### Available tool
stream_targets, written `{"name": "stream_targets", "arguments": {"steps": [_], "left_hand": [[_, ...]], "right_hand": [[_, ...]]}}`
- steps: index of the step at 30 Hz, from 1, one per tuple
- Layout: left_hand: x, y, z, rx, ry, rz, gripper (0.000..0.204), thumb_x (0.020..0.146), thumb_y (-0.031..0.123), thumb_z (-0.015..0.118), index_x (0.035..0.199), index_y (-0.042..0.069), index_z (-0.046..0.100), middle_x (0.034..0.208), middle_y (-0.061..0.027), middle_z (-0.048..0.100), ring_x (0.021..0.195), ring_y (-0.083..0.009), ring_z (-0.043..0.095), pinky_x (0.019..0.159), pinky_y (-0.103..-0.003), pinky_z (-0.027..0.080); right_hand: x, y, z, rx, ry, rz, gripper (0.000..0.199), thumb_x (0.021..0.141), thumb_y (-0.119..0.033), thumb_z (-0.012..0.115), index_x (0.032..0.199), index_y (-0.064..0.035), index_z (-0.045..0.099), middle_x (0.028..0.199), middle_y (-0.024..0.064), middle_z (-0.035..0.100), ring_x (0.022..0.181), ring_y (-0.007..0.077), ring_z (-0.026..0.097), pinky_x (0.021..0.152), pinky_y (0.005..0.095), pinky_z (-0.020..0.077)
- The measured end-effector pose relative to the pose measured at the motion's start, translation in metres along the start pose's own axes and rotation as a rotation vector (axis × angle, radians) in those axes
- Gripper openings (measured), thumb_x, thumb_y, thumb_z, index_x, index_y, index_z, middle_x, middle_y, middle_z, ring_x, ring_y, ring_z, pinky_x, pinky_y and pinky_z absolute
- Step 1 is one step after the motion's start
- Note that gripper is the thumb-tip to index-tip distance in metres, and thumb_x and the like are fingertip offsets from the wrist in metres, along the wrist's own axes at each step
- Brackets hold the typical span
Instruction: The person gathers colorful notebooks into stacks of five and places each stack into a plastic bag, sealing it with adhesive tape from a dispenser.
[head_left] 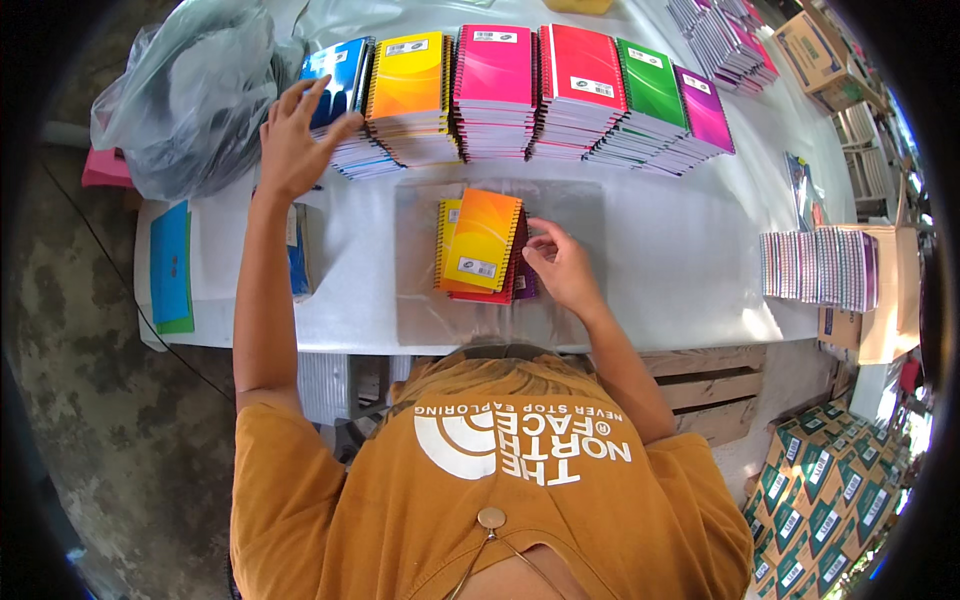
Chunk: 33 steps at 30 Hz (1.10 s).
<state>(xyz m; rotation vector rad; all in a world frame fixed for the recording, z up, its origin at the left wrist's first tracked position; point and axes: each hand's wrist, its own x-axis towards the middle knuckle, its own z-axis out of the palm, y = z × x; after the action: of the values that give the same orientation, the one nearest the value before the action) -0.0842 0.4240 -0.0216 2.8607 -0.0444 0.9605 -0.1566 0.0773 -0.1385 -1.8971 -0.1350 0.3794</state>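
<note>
My left hand [296, 140] reaches over the stack of blue spiral notebooks [338, 64] at the left end of a row, its fingers spread on or just above the top cover. Near me, on a clear plastic sheet [420, 318], lies a small uneven pile of notebooks. An orange-yellow spiral notebook [482, 240] tops it, with yellow, red and purple edges showing below. Beside the pile's right edge is my right hand [562, 268], its thumb and fingers loosely curved and apart, holding nothing that I can see.
Right of the blue stack stand yellow [406, 80], pink [495, 70], red [583, 65], green [652, 85] and purple [706, 108] notebook stacks. A plastic bag [190, 95] sits at the left. More notebooks [815, 270] and cardboard boxes [822, 55] line the right side.
</note>
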Motion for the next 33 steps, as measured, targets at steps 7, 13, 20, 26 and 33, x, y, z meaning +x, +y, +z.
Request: {"name": "stream_targets", "arguments": {"steps": [7, 13, 20, 26, 33], "left_hand": [[0.027, -0.044, 0.006, -0.446, -0.501, -0.803, 0.059, 0.073, 0.048, 0.07, 0.097, -0.006, 0.062, 0.078, -0.0117, 0.061, 0.071, -0.0215, 0.057, 0.069, -0.034, 0.045], [0.024, -0.057, -0.004, -0.516, -0.336, -0.879, 0.05, 0.072, 0.045, 0.073, 0.09, -0.001, 0.064, 0.076, -0.0075, 0.06, 0.064, -0.0159, 0.053, 0.058, -0.025, 0.041], [0.024, -0.024, -0.006, -0.176, -0.164, -0.632, 0.052, 0.075, 0.041, 0.072, 0.103, -0.001, 0.061, 0.089, -0.013, 0.065, 0.082, -0.0242, 0.062, 0.073, -0.037, 0.048], [-0.041, 0.079, -0.052, -1.155, -0.079, -0.644, 0.026, 0.089, 0.028, 0.061, 0.094, 0.003, 0.056, 0.073, -0.0006, 0.054, 0.063, -0.0061, 0.047, 0.053, -0.022, 0.037], [-0.169, 0.119, 0.046, -0.473, -0.511, -0.539, 0.077, 0.07, 0.023, 0.066, 0.132, -0.006, 0.032, 0.129, -0.0284, 0.036, 0.119, -0.0424, 0.037, 0.102, -0.045, 0.033]], "right_hand": [[0.006, 0.0, -0.01, 0.035, 0.039, -0.047, 0.04, 0.082, -0.011, 0.064, 0.12, -0.0038, 0.054, 0.087, 0.006, 0.063, 0.076, 0.0132, 0.059, 0.069, 0.0277, 0.0488], [0.009, -0.004, -0.014, 0.069, 0.061, -0.048, 0.04, 0.082, -0.011, 0.064, 0.12, -0.0038, 0.054, 0.087, 0.0061, 0.063, 0.077, 0.013, 0.059, 0.07, 0.0276, 0.0488], [0.013, -0.017, -0.002, 0.061, 0.064, -0.059, 0.037, 0.084, -0.014, 0.063, 0.119, -0.0038, 0.056, 0.088, 0.0045, 0.063, 0.082, 0.012, 0.059, 0.074, 0.0274, 0.0487], [0.006, -0.033, -0.012, 0.388, 0.127, -0.062, 0.043, 0.089, -0.025, 0.061, 0.121, 0.002, 0.052, 0.099, 0.0103, 0.063, 0.09, 0.0158, 0.059, 0.084, 0.0273, 0.046], [0.029, 0.053, 0.034, 0.129, 0.178, 0.108, 0.08, 0.087, -0.05, 0.055, 0.134, 0.0111, 0.033, 0.131, 0.0317, 0.042, 0.126, 0.0392, 0.039, 0.105, 0.0414, 0.0297]]}}
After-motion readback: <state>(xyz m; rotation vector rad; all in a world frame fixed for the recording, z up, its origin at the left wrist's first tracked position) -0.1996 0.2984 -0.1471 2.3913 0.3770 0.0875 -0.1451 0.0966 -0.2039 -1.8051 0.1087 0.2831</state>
